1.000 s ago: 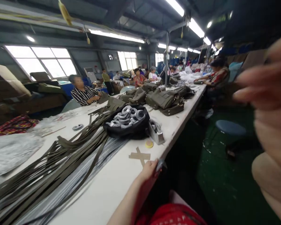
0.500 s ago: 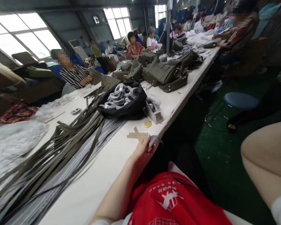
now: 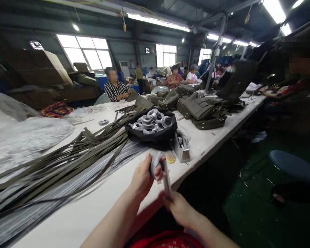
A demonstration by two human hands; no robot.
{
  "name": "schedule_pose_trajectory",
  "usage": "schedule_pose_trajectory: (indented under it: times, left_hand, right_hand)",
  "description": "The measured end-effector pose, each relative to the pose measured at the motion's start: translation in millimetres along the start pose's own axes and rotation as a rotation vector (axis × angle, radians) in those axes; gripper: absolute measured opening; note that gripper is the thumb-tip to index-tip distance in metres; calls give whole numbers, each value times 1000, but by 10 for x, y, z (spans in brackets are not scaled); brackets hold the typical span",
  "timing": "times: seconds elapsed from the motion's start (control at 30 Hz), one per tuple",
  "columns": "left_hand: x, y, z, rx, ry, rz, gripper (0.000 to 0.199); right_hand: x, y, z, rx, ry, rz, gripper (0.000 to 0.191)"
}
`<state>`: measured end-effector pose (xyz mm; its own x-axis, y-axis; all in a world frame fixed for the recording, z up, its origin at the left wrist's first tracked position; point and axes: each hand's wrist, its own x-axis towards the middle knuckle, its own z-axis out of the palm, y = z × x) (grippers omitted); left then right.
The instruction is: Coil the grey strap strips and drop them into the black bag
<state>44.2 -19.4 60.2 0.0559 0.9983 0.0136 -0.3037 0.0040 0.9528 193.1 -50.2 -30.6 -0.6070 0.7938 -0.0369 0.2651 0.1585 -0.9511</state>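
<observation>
My left hand is closed round a grey coiled strip above the white table's front edge. From the coil a strip end hangs down to my right hand, whose fingers pinch it; motion blurs them a little. Just beyond the hands lies a yellow disc beside a tape dispenser. Behind these, a black bag holds several grey coiled rolls.
Long dark green strips spread over the table's left side. Olive bags are piled farther back. A person in stripes sits across the table. A blue stool stands at the right.
The view has tilted up and turned. My right hand has come in and taken hold of the strip's end. My left hand has lifted the coil, and a person at the right now looms closer.
</observation>
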Motion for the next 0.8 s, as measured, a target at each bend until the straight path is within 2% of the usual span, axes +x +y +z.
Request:
schedule_pose_trajectory:
  times: [0.07,0.1,0.13,0.2,0.27,0.37,0.43,0.47,0.53,0.6,0.63,0.7,0.77,0.8]
  left_hand:
    - [96,-61,-103,242,139,277,57]
    - [129,-116,-156,418,168,378,54]
    - [144,-179,-200,598,159,440,53]
    - [113,-301,-238,875,36,477,49]
    - [14,-372,-200,975,-128,448,45]
    - [-158,-346,-67,883,-259,270,46]
    - [-230,-270,20,676,-321,64,53]
    - [-248,-226,56,536,-353,-37,56]
    - [-248,-134,112,233,-391,-181,61]
    - [-199,-44,135,-4,-365,-214,62]
    - [-156,-3,129,-73,-327,-182,63]
    - [-41,52,69,-82,-183,-18,60]
    - [80,49,-47,117,40,226,52]
    - [128,22,-114,281,139,329,47]
  right_hand:
    - [-152,-143,107,110,-260,37,37]
    - [-229,-241,71,165,-333,10,38]
    - [-288,-337,-22,214,-349,-37,39]
    - [-310,-477,-341,271,-196,-138,42]
    - [-215,-522,-741,230,16,-200,45]
    - [-17,-462,-1225,-22,316,-146,42]
    - [57,-406,-1344,-184,396,-158,33]
    - [74,-379,-1328,-210,356,-191,37]
    - [87,-315,-1156,-152,189,-260,49]
    - [96,-228,-846,-74,101,-247,40]
    - [99,-180,-668,-50,100,-203,34]
    - [86,-111,-335,5,44,-71,35]
    - [35,-114,-129,135,-153,31,39]
    - [-1,-148,-98,226,-242,44,39]
